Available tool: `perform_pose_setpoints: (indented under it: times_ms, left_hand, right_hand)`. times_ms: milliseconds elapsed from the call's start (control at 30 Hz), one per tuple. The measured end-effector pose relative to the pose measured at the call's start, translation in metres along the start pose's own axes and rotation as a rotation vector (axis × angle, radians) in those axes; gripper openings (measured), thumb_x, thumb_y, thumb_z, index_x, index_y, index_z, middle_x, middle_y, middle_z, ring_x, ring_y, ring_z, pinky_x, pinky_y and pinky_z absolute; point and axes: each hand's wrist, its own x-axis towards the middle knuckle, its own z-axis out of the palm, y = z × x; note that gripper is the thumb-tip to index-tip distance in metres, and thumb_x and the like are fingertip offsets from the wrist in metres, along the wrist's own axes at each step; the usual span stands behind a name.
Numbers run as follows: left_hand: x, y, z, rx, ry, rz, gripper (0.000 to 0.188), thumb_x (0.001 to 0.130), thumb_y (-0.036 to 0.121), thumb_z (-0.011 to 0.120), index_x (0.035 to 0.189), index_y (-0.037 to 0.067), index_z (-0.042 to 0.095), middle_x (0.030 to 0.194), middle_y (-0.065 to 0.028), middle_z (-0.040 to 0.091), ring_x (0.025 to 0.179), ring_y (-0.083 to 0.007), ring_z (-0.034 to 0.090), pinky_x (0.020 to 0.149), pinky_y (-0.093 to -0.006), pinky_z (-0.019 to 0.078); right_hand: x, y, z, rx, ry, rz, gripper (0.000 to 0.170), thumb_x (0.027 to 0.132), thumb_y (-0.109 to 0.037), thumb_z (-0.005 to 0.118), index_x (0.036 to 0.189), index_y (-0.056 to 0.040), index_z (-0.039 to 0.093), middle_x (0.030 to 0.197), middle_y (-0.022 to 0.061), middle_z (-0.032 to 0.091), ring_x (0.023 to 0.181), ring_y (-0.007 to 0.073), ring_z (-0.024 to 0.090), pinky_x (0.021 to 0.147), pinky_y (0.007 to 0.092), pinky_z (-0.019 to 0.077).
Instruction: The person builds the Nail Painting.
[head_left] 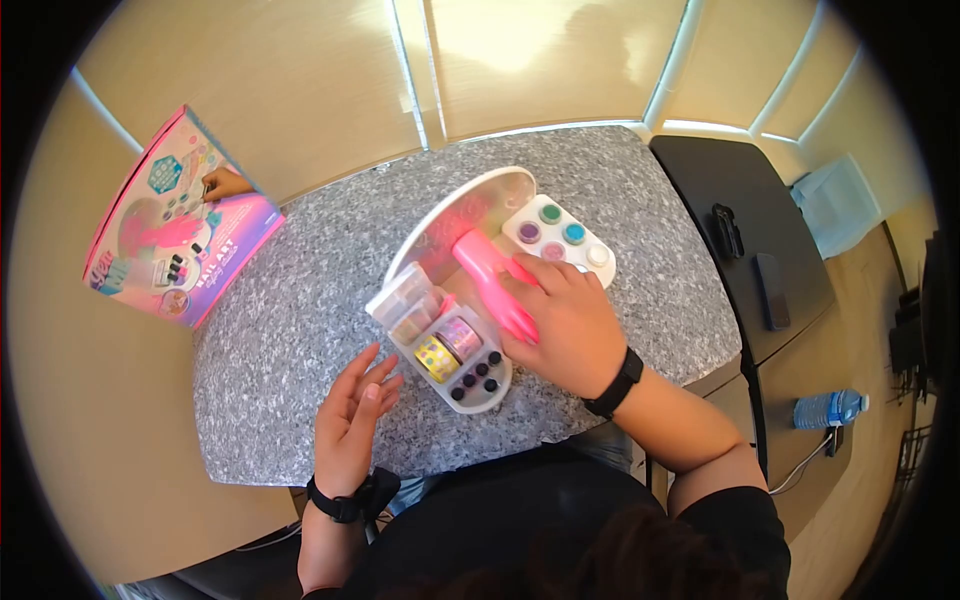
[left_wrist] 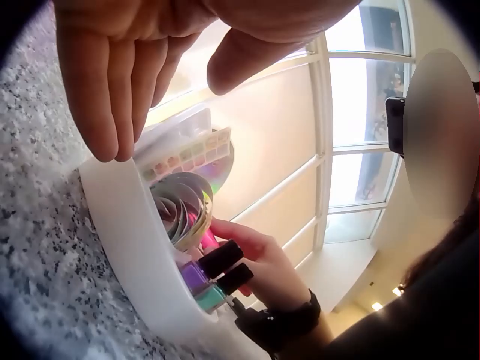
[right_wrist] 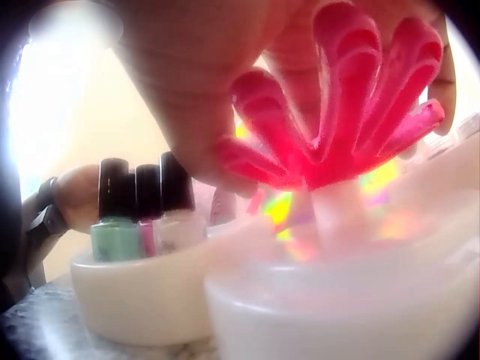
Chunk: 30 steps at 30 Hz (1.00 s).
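My right hand (head_left: 575, 325) grips a pink plastic model hand (head_left: 485, 270) above a white nail-art station (head_left: 480, 402). In the right wrist view the model hand's fingers (right_wrist: 349, 82) spread upward, with my thumb on one side and my other fingers behind. Small nail polish bottles (right_wrist: 116, 238) with black caps stand in the station's near end, beside a yellow patterned roll (head_left: 437, 358) and a pink one (head_left: 461, 339). My left hand (head_left: 345, 425) hovers by the near left edge, fingers extended and holding nothing; the left wrist view shows its fingertips close to the white wall (left_wrist: 127, 240).
Pots of coloured powder (head_left: 550, 214) sit in a white tray at the station's right. A nail-art box (head_left: 180, 225) stands at the speckled table's left. A dark side table (head_left: 725, 180) bears small black items, and a water bottle (head_left: 830, 408) stands farther right.
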Motion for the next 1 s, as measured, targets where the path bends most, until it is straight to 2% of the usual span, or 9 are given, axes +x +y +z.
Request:
perform_pose_setpoints:
  times_ms: [167,267,433,667,767,867,900,933,1000]
  left_hand:
    - [0.009,0.001,0.012,0.024,-0.035,-0.013,0.054,0.118,0.019,0.054,0.168,0.002,0.042,0.159,-0.0242,0.059,0.144,-0.0307,0.061,0.121,-0.0421,0.0484]
    - [0.015,-0.004,0.018,-0.007,-0.08,-0.019,0.055,0.117,0.016,0.056,0.169,0.001,0.041,0.164,-0.0231,0.054,0.148,-0.0309,0.058,0.123,-0.042,0.0459]
    - [0.027,-0.007,0.023,0.006,-0.102,-0.019,0.056,0.116,0.014,0.057,0.168,-0.001,0.041,0.169,-0.0212,0.05,0.15,-0.031,0.055,0.123,-0.0425,0.0447]
    - [0.053,-0.006,0.02,0.108,-0.048,0.029,0.057,0.118,0.029,0.055,0.168,0.003,0.044,0.165,-0.0204,0.055,0.145,-0.0323,0.061,0.118,-0.0436,0.0508]
    - [0.061,-0.002,0.015,0.108,-0.016,-0.007,0.056,0.118,0.031,0.056,0.166,0.003,0.047,0.16,-0.0195,0.06,0.142,-0.0306,0.063,0.115,-0.0426,0.0527]
    - [0.068,-0.001,0.014,0.144,0.137,0.154,0.052,0.118,0.033,0.054,0.16,0.002,0.053,0.154,-0.0187,0.065,0.135,-0.0273,0.068,0.11,-0.0405,0.0553]
    - [0.07,0.002,0.012,0.042,0.208,0.248,0.05,0.119,0.036,0.053,0.156,0.002,0.056,0.153,-0.0185,0.066,0.129,-0.0251,0.07,0.107,-0.0387,0.0559]
    - [0.072,0.005,0.009,-0.06,0.28,0.343,0.049,0.119,0.038,0.051,0.151,0.002,0.06,0.151,-0.0184,0.068,0.123,-0.0229,0.072,0.104,-0.0369,0.0565]
    - [0.082,0.003,0.004,-0.152,0.34,0.403,0.045,0.12,0.04,0.05,0.142,0.004,0.064,0.146,-0.0161,0.07,0.11,-0.0184,0.071,0.098,-0.0337,0.0564]
  right_hand:
    - [0.026,0.0,0.013,-0.125,0.051,0.049,0.063,0.085,-0.038,0.084,0.137,-0.0056,0.07,0.127,0.0138,0.066,0.109,0.0331,0.064,0.089,0.0497,0.0517]
    - [0.042,0.003,0.022,-0.123,-0.02,0.117,0.063,0.087,-0.044,0.085,0.135,-0.0049,0.072,0.137,0.0172,0.065,0.114,0.0385,0.064,0.091,0.0507,0.0543]
    - [0.06,0.01,0.031,-0.161,0.061,0.054,0.065,0.09,-0.051,0.081,0.13,0.0003,0.074,0.113,0.0147,0.068,0.098,0.0314,0.067,0.087,0.0479,0.0523]
    - [0.066,0.035,0.044,-0.036,0.164,0.015,0.049,0.093,-0.037,0.08,0.13,-0.0042,0.077,0.113,0.0144,0.07,0.101,0.0345,0.067,0.093,0.0519,0.0524]
    - [0.063,0.047,0.032,0.282,0.405,-0.006,0.022,0.095,-0.02,0.074,0.113,-0.0104,0.082,0.116,0.0102,0.077,0.107,0.0344,0.066,0.102,0.0486,0.0496]
    - [0.052,0.048,0.01,0.522,0.438,0.169,0.018,0.096,-0.016,0.071,0.111,-0.0109,0.081,0.115,0.0102,0.077,0.107,0.0321,0.066,0.102,0.0463,0.0488]
    - [0.049,0.058,0.019,0.598,0.492,0.233,0.016,0.101,-0.014,0.068,0.111,-0.0099,0.08,0.111,0.0073,0.077,0.102,0.0229,0.065,0.098,0.0391,0.0487]
    - [0.046,0.065,0.02,0.604,0.489,0.233,0.016,0.101,-0.014,0.068,0.111,-0.0099,0.08,0.111,0.0073,0.077,0.102,0.0229,0.065,0.098,0.0391,0.0487]
    - [0.039,0.076,0.019,1.288,0.628,0.504,0.016,0.106,-0.015,0.066,0.113,-0.0086,0.078,0.107,0.0019,0.075,0.093,0.0129,0.062,0.089,0.0308,0.0481]
